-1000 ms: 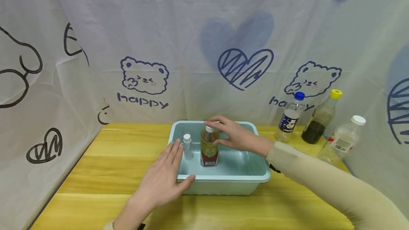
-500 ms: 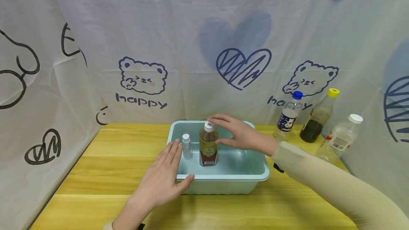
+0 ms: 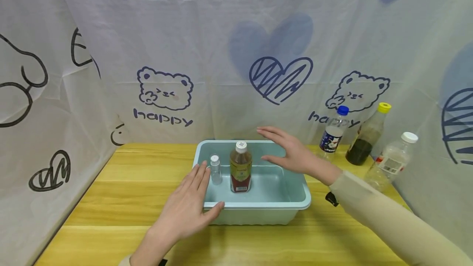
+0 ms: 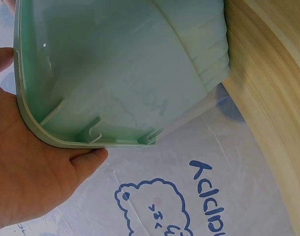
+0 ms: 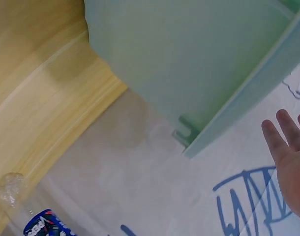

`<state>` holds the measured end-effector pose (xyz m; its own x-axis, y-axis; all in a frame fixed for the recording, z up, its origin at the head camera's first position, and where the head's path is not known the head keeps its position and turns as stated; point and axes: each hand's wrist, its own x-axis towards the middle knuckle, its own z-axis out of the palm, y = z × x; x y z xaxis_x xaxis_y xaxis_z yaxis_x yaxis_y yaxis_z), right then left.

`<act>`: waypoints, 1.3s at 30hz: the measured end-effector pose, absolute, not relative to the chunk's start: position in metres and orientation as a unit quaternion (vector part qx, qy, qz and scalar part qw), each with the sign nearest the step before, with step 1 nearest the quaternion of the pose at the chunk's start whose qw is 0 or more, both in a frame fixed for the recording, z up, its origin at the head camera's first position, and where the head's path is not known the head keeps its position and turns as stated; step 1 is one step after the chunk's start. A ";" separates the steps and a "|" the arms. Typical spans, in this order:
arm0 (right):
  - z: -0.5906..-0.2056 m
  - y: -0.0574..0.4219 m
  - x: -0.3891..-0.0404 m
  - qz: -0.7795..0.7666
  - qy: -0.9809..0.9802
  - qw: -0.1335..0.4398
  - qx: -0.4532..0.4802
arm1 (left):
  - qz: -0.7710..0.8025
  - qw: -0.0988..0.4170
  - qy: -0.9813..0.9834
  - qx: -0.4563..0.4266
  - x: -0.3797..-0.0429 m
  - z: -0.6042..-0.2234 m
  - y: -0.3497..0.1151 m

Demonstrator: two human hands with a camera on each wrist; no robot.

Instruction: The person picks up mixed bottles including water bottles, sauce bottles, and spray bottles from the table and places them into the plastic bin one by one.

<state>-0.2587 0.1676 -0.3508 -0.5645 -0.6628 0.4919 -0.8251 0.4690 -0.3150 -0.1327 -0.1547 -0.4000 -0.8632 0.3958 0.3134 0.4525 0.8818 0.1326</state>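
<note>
A pale green plastic basin (image 3: pixel 258 206) stands on the wooden table. In it, upright, are a small clear bottle with a white cap (image 3: pixel 216 171) and a larger bottle with a brownish drink and yellow-red label (image 3: pixel 241 171). My left hand (image 3: pixel 186 208) rests flat over the basin's near left corner, fingers straight along the rim; in the left wrist view the hand (image 4: pixel 37 172) lies against the rim's corner. My right hand (image 3: pixel 292 151) is in the air over the basin's back right side, fingers spread, holding nothing. Beside the basin the right wrist view shows its extended fingers (image 5: pixel 275 140).
At the table's right stand a blue-capped bottle (image 3: pixel 330 138), a yellow-capped bottle (image 3: pixel 360 149) with dark liquid and a white-capped clear bottle (image 3: pixel 389 161). A printed white cloth (image 3: pixel 221 106) hangs right behind the table (image 3: pixel 140 175).
My right hand has come away from the top of the brownish drink bottle and moved right, leaving the bottle standing in the basin. The left hand has stayed at the rim.
</note>
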 end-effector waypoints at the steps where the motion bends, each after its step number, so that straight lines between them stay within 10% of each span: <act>1: -0.351 0.170 -0.259 0.271 -0.842 0.157 0.439 | -0.102 0.139 -0.960 -0.221 -0.133 -0.400 -0.155; 39: -0.378 0.272 -0.265 0.355 -0.799 0.431 0.221 | -0.099 0.132 -0.962 -0.217 -0.133 -0.400 -0.155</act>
<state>-0.2647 0.2723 -0.3780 -0.5305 -0.0472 0.8464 -0.6597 0.6500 -0.3772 -0.1334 -0.1549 -0.3998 -0.8713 0.3909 0.2968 0.4431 0.8866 0.1331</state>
